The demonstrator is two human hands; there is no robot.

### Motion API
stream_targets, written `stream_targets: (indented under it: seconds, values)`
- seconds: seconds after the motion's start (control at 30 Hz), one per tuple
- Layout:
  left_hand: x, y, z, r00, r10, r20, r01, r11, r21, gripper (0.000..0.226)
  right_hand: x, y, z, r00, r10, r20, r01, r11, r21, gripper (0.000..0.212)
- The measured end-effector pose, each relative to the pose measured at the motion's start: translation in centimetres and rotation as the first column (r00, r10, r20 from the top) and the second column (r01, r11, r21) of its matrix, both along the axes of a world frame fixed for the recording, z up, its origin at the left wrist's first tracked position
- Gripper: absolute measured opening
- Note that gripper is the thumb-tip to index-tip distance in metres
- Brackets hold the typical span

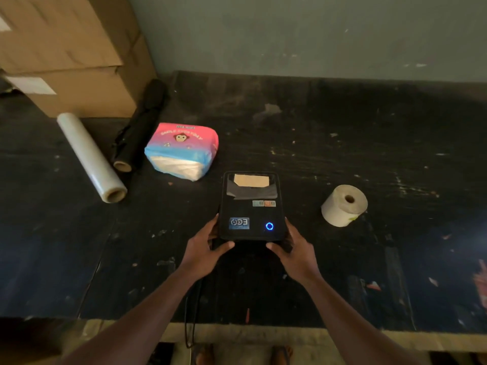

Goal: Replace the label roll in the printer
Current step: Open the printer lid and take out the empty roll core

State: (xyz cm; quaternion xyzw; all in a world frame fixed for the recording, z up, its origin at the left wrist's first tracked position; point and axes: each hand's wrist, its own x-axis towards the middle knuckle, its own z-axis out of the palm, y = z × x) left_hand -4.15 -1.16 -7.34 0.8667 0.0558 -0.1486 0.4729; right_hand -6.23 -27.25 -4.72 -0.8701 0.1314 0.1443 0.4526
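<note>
A black label printer (pixel 251 206) sits in the middle of the dark table, its lid shut, a blue ring light lit near its front right corner. A tan piece shows through the window at its far end. My left hand (pixel 208 246) grips the printer's near left corner and my right hand (pixel 291 248) grips its near right corner, thumbs on the front edge. A white label roll (pixel 342 206) lies on the table to the right of the printer, apart from it.
A pink and blue tissue pack (pixel 183 151) lies left of the printer's far end. A clear film roll (pixel 89 156) and a black roll (pixel 139 130) lie further left, before stacked cardboard boxes (pixel 68 56). A black cable (pixel 191 312) hangs over the table's front edge (pixel 342 330).
</note>
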Motion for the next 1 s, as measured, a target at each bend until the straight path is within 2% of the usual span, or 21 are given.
stream_targets:
  seconds: [0.13,0.33,0.43,0.63,0.73,1.0]
  values:
    - [0.0,0.2,0.1,1.0,-0.008,0.021,0.007,0.999,0.038,0.097,-0.5,0.3,-0.4,0.999,-0.03,0.045,0.033,0.996,-0.082,0.091]
    - [0.0,0.0,1.6,0.998,-0.052,0.042,0.05,0.998,0.046,0.096,-0.6,0.0,0.0,0.997,-0.033,0.069,0.037,0.998,-0.06,0.085]
    - [0.2,-0.4,2.6,0.996,-0.024,0.082,0.024,1.0,-0.004,0.095,0.0,-0.1,1.1,0.994,-0.032,0.104,0.038,0.998,-0.059,0.082]
    - [4.4,-0.6,7.2,0.972,0.114,0.205,-0.081,0.983,-0.164,0.09,4.4,-0.6,5.8,0.953,-0.124,0.278,0.108,0.991,0.072,0.067]
    - [8.0,-1.1,9.0,0.957,0.172,0.232,-0.131,0.974,-0.185,0.082,8.3,-0.7,7.4,0.936,-0.181,0.302,0.14,0.978,0.153,0.064]
    - [14.4,-1.9,10.5,0.952,0.207,0.225,-0.156,0.962,-0.225,0.074,15.4,-1.3,7.9,0.927,-0.2,0.317,0.14,0.97,0.2,0.055]
